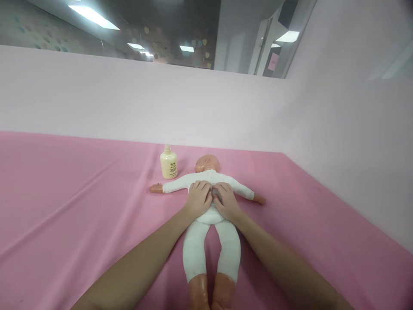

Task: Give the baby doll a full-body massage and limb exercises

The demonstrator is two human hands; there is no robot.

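Resting flat and together on the doll's [209, 206] tummy, left hand [199, 199] and right hand [226, 201] grip nothing (bottle [168, 162] beyond them, untouched).

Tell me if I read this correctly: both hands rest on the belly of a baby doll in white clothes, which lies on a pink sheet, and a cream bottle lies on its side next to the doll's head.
Not quite. The head view shows the cream bottle standing upright, not lying on its side. The rest holds: the left hand and right hand rest on the doll, which lies on the pink sheet.
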